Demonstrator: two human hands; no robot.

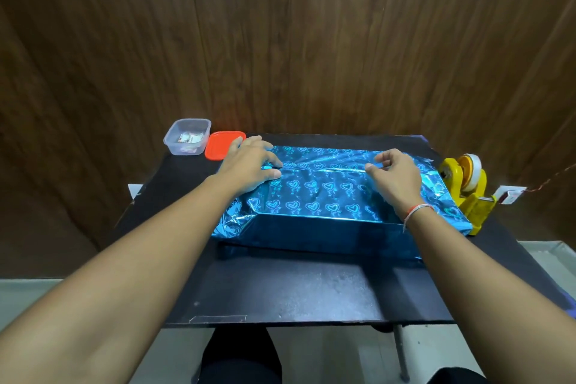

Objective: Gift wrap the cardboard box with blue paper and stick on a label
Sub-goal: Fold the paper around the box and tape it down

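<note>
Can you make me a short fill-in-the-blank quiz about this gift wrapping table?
1. The paper around the box is printed with ____ shapes.
2. The lid beside the clear tub is ____ in colour.
3. The yellow tape dispenser stands next to the person's ____ hand.
4. Both hands, left and right, rest on the ____ of the box.

Missing words: heart; red; right; top

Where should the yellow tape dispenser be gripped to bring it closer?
Probably by the low base of the yellow tape dispenser, coming from the person's right side or above. The tape roll sits high at the far end, and the wrapped box crowds its left, so the base's right flank is freest.
</note>
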